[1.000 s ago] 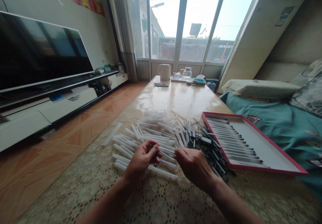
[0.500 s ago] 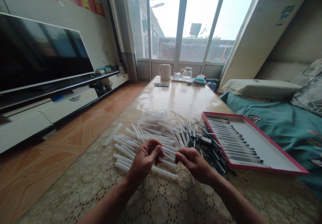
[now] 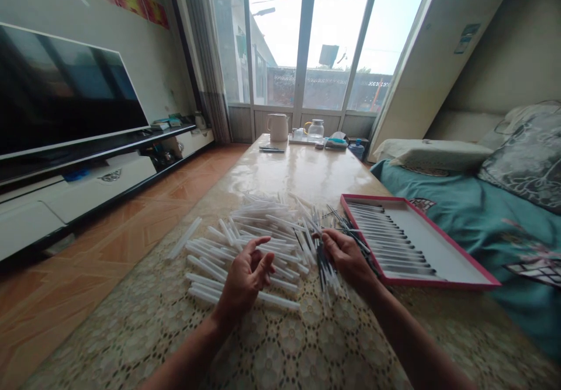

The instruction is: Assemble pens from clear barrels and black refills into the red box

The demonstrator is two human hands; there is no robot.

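Observation:
My left hand hovers over the near side of a heap of white translucent plastic tubes. Its thumb and index finger are apart, and nothing shows between them. My right hand is closed in a pinch at the heap of thin black-and-clear sticks, which look like pen refills. What its fingertips grip among the stick ends is too small to make out. Right of that hand lies a shallow pink-rimmed box, with a row of clear, black-ended pens along its left side.
A patterned, shiny cover lies over the long table. At its far end are a beige jug, a glass pitcher and a tissue pack. A teal-covered couch borders the right; a TV cabinet stands left.
My hands have moved apart. The right one has gone up to the dark sticks, and the left one's fingers have opened. The whole view has shifted slightly.

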